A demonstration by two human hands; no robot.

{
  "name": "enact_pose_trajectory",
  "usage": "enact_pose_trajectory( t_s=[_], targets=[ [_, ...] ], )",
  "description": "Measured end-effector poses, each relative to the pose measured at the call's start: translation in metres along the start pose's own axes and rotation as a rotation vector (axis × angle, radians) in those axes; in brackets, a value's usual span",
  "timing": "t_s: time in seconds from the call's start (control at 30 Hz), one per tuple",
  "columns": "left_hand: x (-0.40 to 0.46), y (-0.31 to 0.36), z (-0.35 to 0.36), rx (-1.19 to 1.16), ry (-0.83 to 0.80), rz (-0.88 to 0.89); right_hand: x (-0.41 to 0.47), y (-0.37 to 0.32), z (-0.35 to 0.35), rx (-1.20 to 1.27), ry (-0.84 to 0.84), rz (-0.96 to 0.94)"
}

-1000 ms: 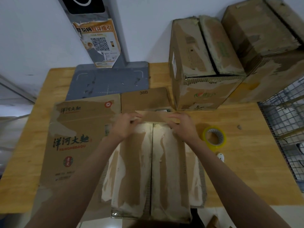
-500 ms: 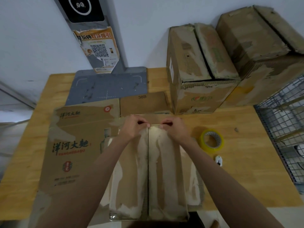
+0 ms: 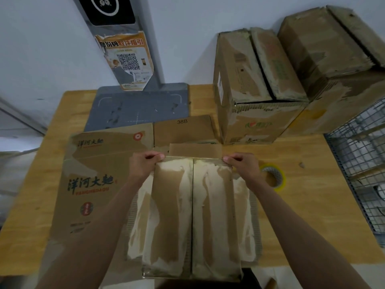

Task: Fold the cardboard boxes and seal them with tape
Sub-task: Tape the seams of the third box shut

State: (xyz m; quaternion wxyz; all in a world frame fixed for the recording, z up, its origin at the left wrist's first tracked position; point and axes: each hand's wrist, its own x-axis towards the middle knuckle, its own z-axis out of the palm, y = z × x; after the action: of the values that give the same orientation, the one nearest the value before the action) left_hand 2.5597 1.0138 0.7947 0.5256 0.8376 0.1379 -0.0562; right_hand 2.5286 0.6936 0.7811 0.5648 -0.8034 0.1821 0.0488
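Observation:
A worn brown cardboard box [image 3: 193, 215] stands in front of me with its two long top flaps folded shut, meeting along a centre seam. My left hand [image 3: 143, 165] pinches the far left corner of the flaps. At the far right corner, my right hand [image 3: 242, 164] pinches the flap edge too. A short end flap [image 3: 195, 150] sticks out flat beyond the far edge. A roll of yellow tape [image 3: 277, 177] lies on the table just right of my right wrist, partly hidden by it.
A flattened printed carton [image 3: 93, 180] lies left of the box on the wooden table [image 3: 312, 215]. Two assembled boxes [image 3: 258, 86] stand at the back right. A grey scale platform [image 3: 141, 107] with a post sits at the back. A wire basket [image 3: 362, 163] borders the right.
Both hands have slid apart along the far edge of the flaps, from the centre seam out to the two corners. The end flap beyond now shows fully.

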Motion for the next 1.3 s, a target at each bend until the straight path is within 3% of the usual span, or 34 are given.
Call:
enact_pose_trajectory(
  t_s=[0.27,0.37,0.47,0.53,0.6,0.77,0.87,0.97,1.17,1.3],
  targets=[
    [0.009,0.013,-0.011,-0.063,0.150,0.052,0.014,-0.028,0.021,0.021,0.053,-0.058],
    [0.019,0.017,-0.015,0.153,0.187,0.132,0.028,-0.046,0.036,-0.090,0.040,-0.137],
    [0.027,0.018,-0.007,0.432,0.089,0.225,0.033,-0.055,0.058,-0.233,-0.084,-0.229],
    [0.024,0.020,0.007,0.470,-0.047,0.333,0.034,-0.053,0.080,-0.329,-0.155,-0.235],
    [0.022,0.025,0.027,0.448,-0.165,0.396,0.037,-0.049,0.097,-0.439,-0.119,-0.189],
    [0.043,0.029,0.049,0.325,-0.144,0.207,0.046,-0.048,0.104,-0.390,-0.043,-0.101],
    [0.040,0.027,0.050,0.319,-0.084,0.222,0.043,-0.047,0.104,-0.378,-0.047,-0.168],
    [0.014,0.019,0.041,0.425,-0.051,0.375,0.032,-0.042,0.093,-0.435,-0.053,-0.313],
    [-0.088,-0.029,-0.010,0.460,-0.198,0.733,-0.068,-0.011,0.044,-0.521,0.026,-0.562],
    [-0.165,-0.063,-0.024,0.399,-0.314,0.931,-0.161,0.022,0.028,-0.459,-0.150,-0.685]
  ],
)
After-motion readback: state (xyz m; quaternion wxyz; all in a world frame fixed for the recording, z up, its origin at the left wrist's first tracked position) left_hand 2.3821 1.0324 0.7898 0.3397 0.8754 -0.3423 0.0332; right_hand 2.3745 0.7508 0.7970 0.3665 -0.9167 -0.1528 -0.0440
